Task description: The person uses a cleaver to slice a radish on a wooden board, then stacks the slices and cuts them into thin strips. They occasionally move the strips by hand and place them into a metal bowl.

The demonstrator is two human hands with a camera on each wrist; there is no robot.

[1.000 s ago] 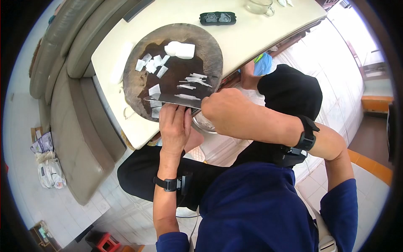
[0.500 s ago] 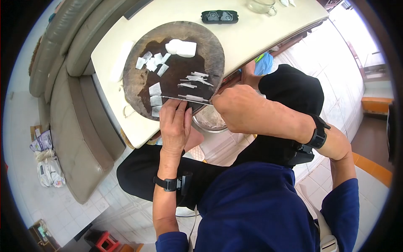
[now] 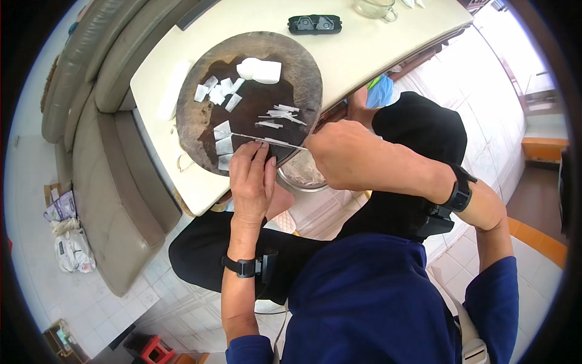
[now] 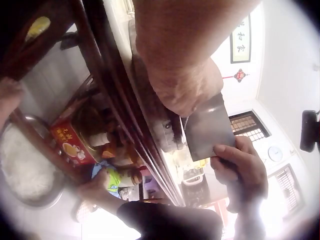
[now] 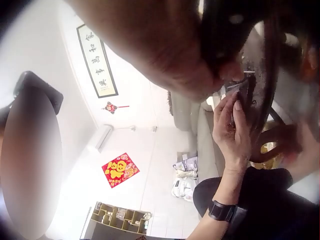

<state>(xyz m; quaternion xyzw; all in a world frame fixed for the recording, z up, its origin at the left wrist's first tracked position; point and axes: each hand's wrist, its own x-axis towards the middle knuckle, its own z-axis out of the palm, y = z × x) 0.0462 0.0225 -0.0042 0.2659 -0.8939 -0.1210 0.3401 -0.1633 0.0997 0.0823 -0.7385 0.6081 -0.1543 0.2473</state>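
My right hand [image 3: 339, 155] grips a cleaver, its broad metal blade [image 4: 210, 127] standing on edge over a round wooden chopping board [image 3: 194, 118]. My left hand [image 3: 250, 173] presses its fingertips down at the board's near side, right beside the blade, and covers what lies under them. Several thin white slices [image 3: 224, 145] overlap in a row left of those fingers. Beyond the blade sit thin white strips [image 3: 282, 112]. A white block [image 3: 267, 72], apparently peeled radish, and a cluster of loose white pieces [image 3: 216, 95] rest toward the board's far side.
The board stands on a cream table [image 3: 206, 194] near its edge. Behind it are a black case [image 3: 314, 25] and a glass cup [image 3: 374, 8]. A metal basin [image 3: 303, 173] with pale contents sits below the table edge. A grey sofa [image 3: 121, 200] is at the left.
The cleaver has turned from showing its flat side to nearly edge-on, and the right hand has shifted slightly right. My left fingertips have moved a little farther up the board.
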